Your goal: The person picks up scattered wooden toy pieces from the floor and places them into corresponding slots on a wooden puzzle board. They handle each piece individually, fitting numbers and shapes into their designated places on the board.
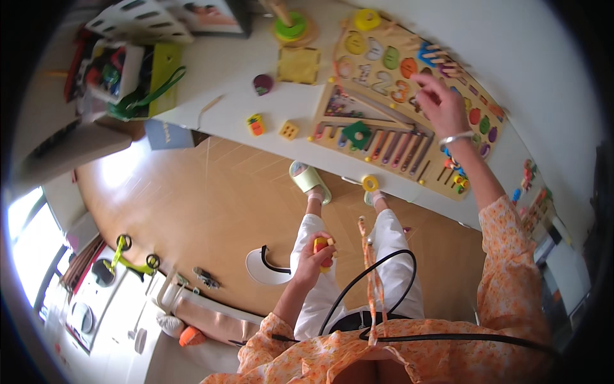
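My left hand [314, 257] is closed around red and yellow toy blocks [323, 253], low in front of my white trousers; the fingers hide part of them. Above the wooden puzzle board [386, 98] hovers my right hand [442, 106], index finger and thumb apart, with nothing visible between them. Numeral and fruit pieces sit in the board near that hand, among them an orange fruit piece [408, 67]. Several wooden pegs [434, 57] stand along its far edge. A green square piece [356, 135] rests over the slotted part of the board.
On the white table [230, 108] are a yellow square tray [298, 66], a ring stacker [291, 26], a purple toy piece [263, 84], a carrot block [256, 125] and a yellow block [289, 130]. A yellow ring [370, 183] is at the front edge. A black cable [345, 293] loops before me.
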Motion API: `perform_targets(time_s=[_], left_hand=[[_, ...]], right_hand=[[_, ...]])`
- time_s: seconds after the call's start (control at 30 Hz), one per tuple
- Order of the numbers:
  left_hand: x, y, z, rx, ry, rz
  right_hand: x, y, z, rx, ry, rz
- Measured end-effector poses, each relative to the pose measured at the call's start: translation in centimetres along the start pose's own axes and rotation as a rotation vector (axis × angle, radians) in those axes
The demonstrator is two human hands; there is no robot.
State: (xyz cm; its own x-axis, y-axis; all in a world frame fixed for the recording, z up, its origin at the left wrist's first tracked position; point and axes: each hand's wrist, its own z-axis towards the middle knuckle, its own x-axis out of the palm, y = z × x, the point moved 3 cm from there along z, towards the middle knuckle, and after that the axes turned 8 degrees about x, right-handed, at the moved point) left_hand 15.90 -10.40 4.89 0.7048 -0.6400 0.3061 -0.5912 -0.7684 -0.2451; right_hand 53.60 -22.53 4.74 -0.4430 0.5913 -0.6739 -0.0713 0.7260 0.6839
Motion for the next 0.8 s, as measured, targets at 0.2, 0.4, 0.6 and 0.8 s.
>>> perform_targets(time_s=[0.2,0.4,0.6,0.8], left_hand=[[-0.7,-0.3,-0.5,0.078,0.012,-0.037],[-3.4,-0.3,-1.3,0.092,0.014,-0.101],[-5.5,-1.3,-1.7,0.090,-0.031,-0.113],[-5.3,-2.5,-2.1,0.143,-0.024,-0.157]], right_hand=[[8.4,5.8,-1.1,-0.254,0.177,0.111],[16.4,12.5,1.8,-0.680,0.021,-0.180],[22.2,13.3,5.1,-0.769,0.057,-0.556],[19.5,13.2,2.6,-0.495,0.151,-0.230]])
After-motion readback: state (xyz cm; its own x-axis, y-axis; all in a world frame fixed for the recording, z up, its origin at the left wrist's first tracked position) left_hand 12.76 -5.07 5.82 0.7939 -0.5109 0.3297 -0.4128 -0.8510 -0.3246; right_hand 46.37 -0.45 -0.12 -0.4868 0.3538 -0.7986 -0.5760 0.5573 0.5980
